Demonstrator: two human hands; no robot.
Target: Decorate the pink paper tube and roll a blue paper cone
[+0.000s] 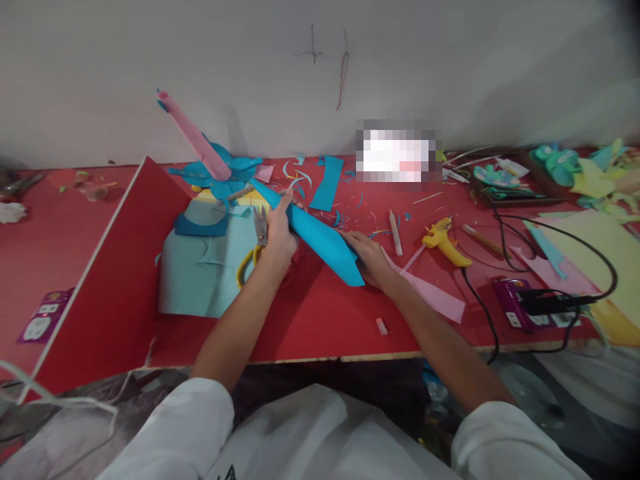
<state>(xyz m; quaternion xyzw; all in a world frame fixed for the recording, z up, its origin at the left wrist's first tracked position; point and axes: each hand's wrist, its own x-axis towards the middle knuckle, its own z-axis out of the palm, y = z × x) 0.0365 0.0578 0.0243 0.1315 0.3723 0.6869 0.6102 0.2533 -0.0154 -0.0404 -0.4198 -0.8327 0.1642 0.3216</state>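
Note:
A bright blue sheet of paper [325,243], curled lengthwise, is held at a slant above the red table. My left hand [281,228] is closed around its far left part. At the other end, my right hand [369,257] grips the right edge, its fingers partly hidden behind the paper. Yellow-handled scissors [257,247] lie just left of my left hand, on light teal paper [195,273]. Behind them a pink paper tube [197,139] leans out of blue petal-shaped paper [240,167].
A red upright divider [110,273] stands at left. Blue scraps [327,183] and thin clippings litter the table's back. To the right are a yellow glue gun [445,241] with its cord, a pencil-like stick [395,233], pink paper [435,293], a purple box [517,307] and a tray [520,197].

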